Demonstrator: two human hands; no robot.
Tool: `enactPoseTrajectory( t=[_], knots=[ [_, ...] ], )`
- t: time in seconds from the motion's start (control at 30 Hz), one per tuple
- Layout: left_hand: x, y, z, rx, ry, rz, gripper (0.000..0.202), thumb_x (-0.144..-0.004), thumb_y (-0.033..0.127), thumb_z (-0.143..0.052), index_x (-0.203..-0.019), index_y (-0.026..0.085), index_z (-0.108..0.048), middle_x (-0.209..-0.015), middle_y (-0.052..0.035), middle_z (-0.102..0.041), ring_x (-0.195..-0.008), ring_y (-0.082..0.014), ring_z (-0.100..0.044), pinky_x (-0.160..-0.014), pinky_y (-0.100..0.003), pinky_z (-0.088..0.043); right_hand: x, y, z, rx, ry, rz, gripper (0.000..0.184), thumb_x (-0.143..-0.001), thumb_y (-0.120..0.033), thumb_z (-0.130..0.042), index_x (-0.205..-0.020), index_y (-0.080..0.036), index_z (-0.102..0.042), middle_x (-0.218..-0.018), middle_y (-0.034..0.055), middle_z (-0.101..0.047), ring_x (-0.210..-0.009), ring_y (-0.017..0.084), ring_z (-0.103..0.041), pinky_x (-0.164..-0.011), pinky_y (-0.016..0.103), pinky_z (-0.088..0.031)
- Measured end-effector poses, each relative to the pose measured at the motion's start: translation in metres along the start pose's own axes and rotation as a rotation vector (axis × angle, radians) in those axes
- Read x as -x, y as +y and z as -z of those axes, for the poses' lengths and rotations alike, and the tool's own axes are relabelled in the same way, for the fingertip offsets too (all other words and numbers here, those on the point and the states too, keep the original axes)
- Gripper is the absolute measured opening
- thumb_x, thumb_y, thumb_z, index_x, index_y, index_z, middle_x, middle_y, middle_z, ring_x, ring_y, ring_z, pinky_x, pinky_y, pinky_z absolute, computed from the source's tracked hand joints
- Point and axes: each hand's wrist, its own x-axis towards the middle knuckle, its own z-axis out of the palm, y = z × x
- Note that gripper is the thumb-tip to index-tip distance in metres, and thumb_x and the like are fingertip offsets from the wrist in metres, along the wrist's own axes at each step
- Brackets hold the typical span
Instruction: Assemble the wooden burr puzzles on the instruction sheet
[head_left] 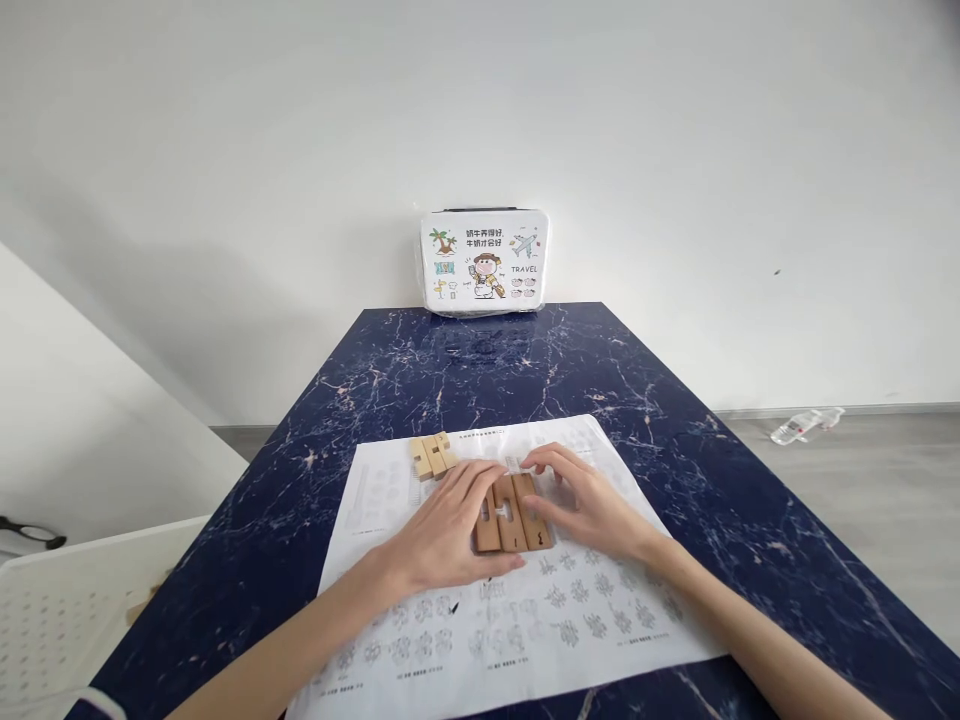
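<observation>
Three flat brown wooden puzzle blocks (511,530) lie side by side on a printed sheet (420,655). The left and middle ones have slots, and dark marks show on the middle and right ones. My left hand (457,530) curves around their left side, fingers at the far end and thumb at the near end, spread apart. On the right, my right hand (589,500) is open, its thumb touching the right block and its index finger reaching past the far end. Just beyond my left hand sit several pale notched wooden blocks (433,456), placed together.
The sheet lies on a dark blue marbled table (480,375). A white cartoon-printed case (486,262) stands at the far edge against the wall. On the floor at right lies a clear plastic bottle (799,427). A white perforated surface (60,620) is at lower left.
</observation>
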Motion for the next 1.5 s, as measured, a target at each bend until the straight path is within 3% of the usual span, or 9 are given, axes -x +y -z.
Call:
enactPoseTrajectory(
  t=[0.13, 0.23, 0.33, 0.63, 0.87, 1.1, 1.17, 1.33, 1.5],
  knots=[
    [0.006, -0.005, 0.003, 0.007, -0.019, 0.022, 0.100, -0.087, 0.070, -0.074, -0.164, 0.027, -0.027, -0.168, -0.0182, -0.036, -0.153, -0.0419, -0.040, -0.118, -0.064, -0.047, 0.003, 0.004, 0.008, 0.035, -0.104, 0.058, 0.068, -0.088, -0.049, -0.083, -0.144, -0.029, -0.051, -0.147, 0.0127, -0.054, -0.137, 0.033, -0.052, -0.115, 0.055, -0.046],
    [0.007, -0.006, 0.002, 0.021, -0.030, 0.042, 0.106, -0.086, 0.075, -0.072, -0.167, 0.030, -0.021, -0.174, -0.0165, -0.026, -0.158, -0.0437, -0.031, -0.121, -0.065, -0.044, 0.005, 0.006, 0.010, 0.068, -0.165, 0.099, 0.099, -0.075, -0.061, -0.091, -0.154, -0.030, -0.040, -0.153, 0.0141, -0.049, -0.142, 0.037, -0.046, -0.117, 0.058, -0.043],
    [0.008, -0.006, 0.001, 0.024, -0.057, 0.080, 0.111, -0.085, 0.078, -0.070, -0.169, 0.032, -0.014, -0.177, -0.0145, -0.017, -0.161, -0.0454, -0.023, -0.123, -0.066, -0.039, 0.006, 0.008, 0.008, 0.097, -0.195, 0.118, 0.111, -0.069, -0.063, -0.093, -0.158, -0.032, -0.035, -0.154, 0.0142, -0.049, -0.142, 0.038, -0.045, -0.117, 0.059, -0.044],
    [0.007, -0.012, 0.005, -0.028, -0.015, 0.065, 0.111, -0.083, 0.076, -0.073, -0.168, 0.029, -0.019, -0.172, -0.0177, -0.030, -0.158, -0.0457, -0.029, -0.122, -0.070, -0.037, 0.006, 0.010, 0.008, 0.081, -0.144, 0.073, 0.095, -0.077, -0.045, -0.091, -0.156, -0.034, -0.038, -0.146, 0.0118, -0.057, -0.136, 0.036, -0.053, -0.115, 0.058, -0.046],
    [0.004, -0.016, 0.019, -0.017, -0.088, 0.025, 0.101, -0.083, 0.075, -0.075, -0.163, 0.029, -0.033, -0.161, -0.0176, -0.050, -0.145, -0.0425, -0.052, -0.114, -0.061, -0.049, 0.005, 0.010, 0.010, 0.057, -0.115, -0.030, 0.088, -0.083, -0.039, -0.085, -0.156, -0.033, -0.038, -0.149, 0.0131, -0.053, -0.139, 0.035, -0.052, -0.116, 0.058, -0.047],
    [0.003, -0.018, 0.032, -0.068, -0.142, 0.024, 0.097, -0.084, 0.066, -0.078, -0.162, 0.031, -0.033, -0.157, -0.0155, -0.055, -0.141, -0.0398, -0.057, -0.110, -0.056, -0.052, 0.004, 0.020, 0.013, 0.235, -0.011, 0.044, 0.083, -0.087, -0.029, -0.073, -0.161, -0.033, -0.033, -0.157, 0.0131, -0.048, -0.145, 0.037, -0.048, -0.116, 0.060, -0.046],
    [0.003, -0.020, 0.033, -0.077, -0.138, 0.030, 0.098, -0.084, 0.068, -0.077, -0.163, 0.030, -0.032, -0.157, -0.0160, -0.054, -0.142, -0.0401, -0.055, -0.110, -0.055, -0.052, 0.004, 0.023, 0.013, 0.294, 0.060, 0.022, 0.073, -0.088, -0.032, -0.073, -0.155, -0.033, -0.042, -0.148, 0.0134, -0.055, -0.136, 0.039, -0.055, -0.109, 0.060, -0.050],
    [0.004, -0.019, 0.032, -0.084, -0.138, 0.008, 0.092, -0.086, 0.071, -0.074, -0.160, 0.030, -0.039, -0.154, -0.0152, -0.057, -0.140, -0.0399, -0.056, -0.112, -0.056, -0.051, 0.001, 0.027, 0.011, 0.326, 0.127, -0.067, 0.023, -0.098, -0.039, -0.065, -0.118, -0.028, -0.063, -0.119, 0.0116, -0.067, -0.109, 0.034, -0.065, -0.093, 0.054, -0.056],
    [0.005, -0.011, 0.033, 0.011, -0.032, 0.019, 0.087, -0.090, 0.065, -0.075, -0.161, 0.036, -0.035, -0.156, -0.0106, -0.054, -0.144, -0.0361, -0.053, -0.117, -0.056, -0.049, -0.001, 0.027, 0.011, 0.310, 0.133, -0.089, 0.014, -0.099, -0.039, -0.063, -0.102, -0.025, -0.060, -0.108, 0.0099, -0.070, -0.103, 0.030, -0.065, -0.089, 0.046, -0.054]
  ],
)
